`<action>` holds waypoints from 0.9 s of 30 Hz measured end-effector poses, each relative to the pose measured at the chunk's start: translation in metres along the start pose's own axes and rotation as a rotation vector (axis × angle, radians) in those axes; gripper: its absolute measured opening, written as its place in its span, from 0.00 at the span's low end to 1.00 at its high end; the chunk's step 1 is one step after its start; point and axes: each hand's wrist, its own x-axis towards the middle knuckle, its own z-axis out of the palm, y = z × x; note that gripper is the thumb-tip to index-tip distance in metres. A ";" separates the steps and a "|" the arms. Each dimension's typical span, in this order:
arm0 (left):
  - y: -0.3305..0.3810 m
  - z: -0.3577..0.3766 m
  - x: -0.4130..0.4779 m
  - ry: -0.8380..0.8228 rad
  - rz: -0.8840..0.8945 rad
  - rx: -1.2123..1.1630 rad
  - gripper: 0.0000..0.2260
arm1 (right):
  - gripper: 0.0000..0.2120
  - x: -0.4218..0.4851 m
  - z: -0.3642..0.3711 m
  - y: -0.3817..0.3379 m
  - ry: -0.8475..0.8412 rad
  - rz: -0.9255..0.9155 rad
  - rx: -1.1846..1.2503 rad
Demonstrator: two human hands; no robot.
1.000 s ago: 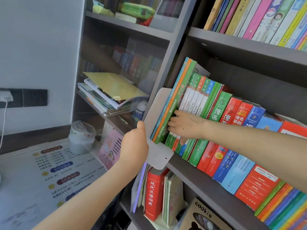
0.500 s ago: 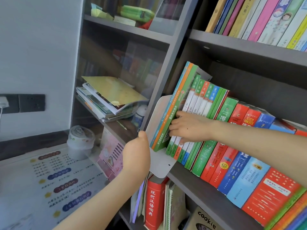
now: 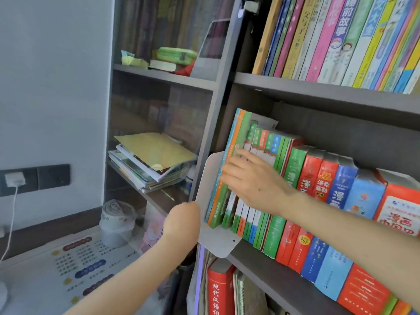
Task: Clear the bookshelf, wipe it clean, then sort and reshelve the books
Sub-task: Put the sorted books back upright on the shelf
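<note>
From where I stand, the left hand [image 3: 181, 220] has its grip closed on the outer edge of the white bookend [image 3: 208, 192]. The bookend stands at the left end of the middle shelf [image 3: 284, 283] and juts past its front.

The right hand [image 3: 252, 178] lies flat across the spines of the thin green books [image 3: 256, 137] beside the bookend, fingers straight and spread, its grip open. The row of books [image 3: 322, 176] leans left onto that plate, packed spine to spine, so clearing looks barely begun here.

To do this well, I'd keep the bookend braced until the right hand has closed round a small batch. If the plate goes first, the whole leaning row could slump. Few at a time is best, since thin paperbacks fan out and slip.

More books fill the shelf above [image 3: 336, 42], and a red dictionary [image 3: 219, 294] stands below. Left, behind what looks like a glass door, lies a stack of magazines [image 3: 145, 169]. Lower left, a worktop [image 3: 34, 292] carries a printed sheet [image 3: 86, 264] and a white lidded tub [image 3: 117, 223]. A charger [image 3: 13, 179] sits in the wall socket [image 3: 52, 178].
</note>
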 end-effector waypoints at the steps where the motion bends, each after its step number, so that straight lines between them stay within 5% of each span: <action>1: -0.002 0.004 -0.004 -0.003 -0.008 -0.026 0.13 | 0.12 0.000 0.009 -0.006 -0.036 0.006 -0.015; 5: -0.001 0.020 -0.013 0.001 -0.061 -0.095 0.13 | 0.09 0.011 0.024 -0.009 -0.119 0.123 -0.092; 12: 0.008 0.016 -0.007 0.006 -0.144 -0.145 0.11 | 0.14 0.019 0.020 0.004 -0.234 -0.029 -0.228; 19: 0.039 0.023 -0.006 0.043 -0.141 -0.140 0.13 | 0.14 0.006 0.011 0.026 -0.154 -0.134 -0.182; 27: 0.068 0.031 0.032 0.043 -0.279 -0.350 0.10 | 0.13 -0.021 0.006 0.038 -0.121 0.048 -0.099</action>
